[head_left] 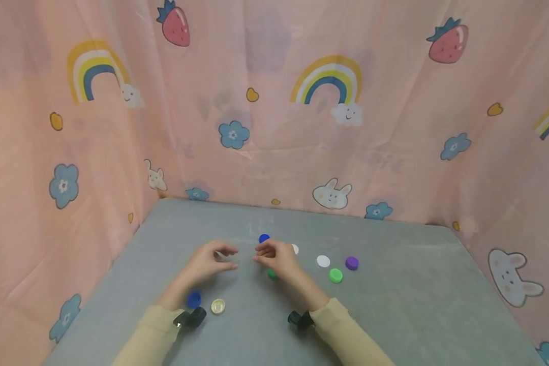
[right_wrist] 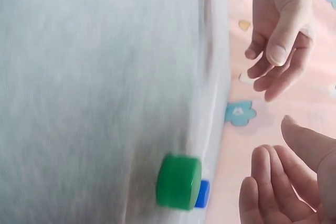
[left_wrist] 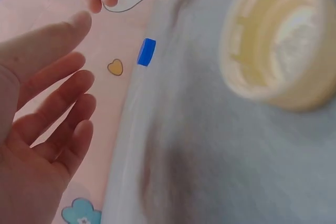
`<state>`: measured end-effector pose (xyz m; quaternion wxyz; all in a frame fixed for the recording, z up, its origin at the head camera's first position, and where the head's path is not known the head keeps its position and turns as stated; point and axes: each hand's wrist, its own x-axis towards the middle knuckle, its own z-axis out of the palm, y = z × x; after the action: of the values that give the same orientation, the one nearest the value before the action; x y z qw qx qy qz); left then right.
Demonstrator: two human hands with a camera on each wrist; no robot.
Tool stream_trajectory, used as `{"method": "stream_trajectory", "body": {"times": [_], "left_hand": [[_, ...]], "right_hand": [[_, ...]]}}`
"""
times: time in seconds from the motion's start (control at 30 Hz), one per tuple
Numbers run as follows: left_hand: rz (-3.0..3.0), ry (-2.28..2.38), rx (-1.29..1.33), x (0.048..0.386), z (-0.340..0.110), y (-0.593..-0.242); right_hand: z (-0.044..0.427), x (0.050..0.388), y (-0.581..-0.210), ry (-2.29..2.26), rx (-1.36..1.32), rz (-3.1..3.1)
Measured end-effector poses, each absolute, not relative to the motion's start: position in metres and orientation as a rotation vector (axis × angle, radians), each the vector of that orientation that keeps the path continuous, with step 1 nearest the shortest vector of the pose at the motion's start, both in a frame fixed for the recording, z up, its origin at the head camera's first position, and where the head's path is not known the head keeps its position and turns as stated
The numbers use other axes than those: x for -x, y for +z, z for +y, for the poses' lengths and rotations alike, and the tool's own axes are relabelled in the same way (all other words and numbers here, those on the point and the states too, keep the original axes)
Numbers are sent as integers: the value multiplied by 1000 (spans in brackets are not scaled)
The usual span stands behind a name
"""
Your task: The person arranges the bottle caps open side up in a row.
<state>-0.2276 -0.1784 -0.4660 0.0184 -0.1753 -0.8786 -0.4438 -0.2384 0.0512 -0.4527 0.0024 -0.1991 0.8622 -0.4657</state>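
My left hand (head_left: 210, 260) hovers over the grey table, thumb and fingers gently curved with nothing between them. Facing it across a small gap is my right hand (head_left: 280, 259), its fingers loosely curled and holding nothing, as the right wrist view also shows. Close to the right hand lie a blue cap (head_left: 264, 237), a partly hidden green cap (head_left: 272, 275) and a white cap (head_left: 296, 249), partly covered by that hand. Nearest the left forearm are another blue cap (head_left: 193, 299) and a pale yellow cap (head_left: 217, 306), whose hollow side shows in the left wrist view.
Right of the hands lie a white disc (head_left: 323, 261), a light green cap (head_left: 336, 275) and a purple cap (head_left: 352, 263). A pink patterned curtain (head_left: 274, 168) hangs behind the table (head_left: 421, 295) and along its sides. Black wrist mounts (head_left: 300, 321) sit at both cuffs.
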Motion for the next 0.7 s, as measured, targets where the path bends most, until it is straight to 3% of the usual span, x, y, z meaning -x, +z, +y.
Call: {"method": "stream_trajectory", "body": {"times": [0.3, 0.7], "left_hand": [[-2708, -1432, 430, 260, -158, -469], [-2674, -1506, 326, 296, -131, -476]], "right_hand": [[61, 267, -462, -1483, 485, 2772], [66, 297, -470, -1466, 485, 2820]]}}
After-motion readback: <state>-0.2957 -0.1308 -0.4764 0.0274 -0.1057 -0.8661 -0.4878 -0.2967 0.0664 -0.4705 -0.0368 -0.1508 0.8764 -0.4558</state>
